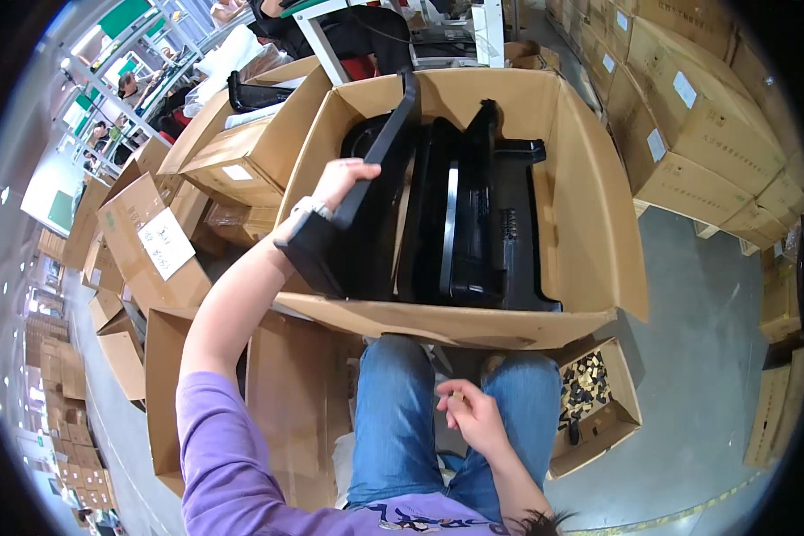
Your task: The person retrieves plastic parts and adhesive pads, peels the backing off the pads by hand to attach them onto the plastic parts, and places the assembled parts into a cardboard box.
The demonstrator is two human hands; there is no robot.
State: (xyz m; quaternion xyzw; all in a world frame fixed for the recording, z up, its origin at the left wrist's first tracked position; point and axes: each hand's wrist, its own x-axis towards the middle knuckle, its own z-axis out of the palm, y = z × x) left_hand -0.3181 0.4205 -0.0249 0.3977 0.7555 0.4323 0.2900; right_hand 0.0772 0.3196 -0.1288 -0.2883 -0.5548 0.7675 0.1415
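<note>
My left hand grips the edge of a black plastic panel with a raised rim, fingers over the rim and thumb hidden behind it. The panel stands tilted at the left side of a large open cardboard box. Beside it in the box are more black plastic parts, set on edge side by side, one showing a shiny strip. Over my lap is my right hand, its fingers curled together. Whatever they hold, if anything, is too small to make out.
A small cardboard box of black and gold-coloured small pieces sits by my right knee. An open carton stands at lower left, other cartons further left. Stacked boxes line the right side. A white-legged table stands ahead.
</note>
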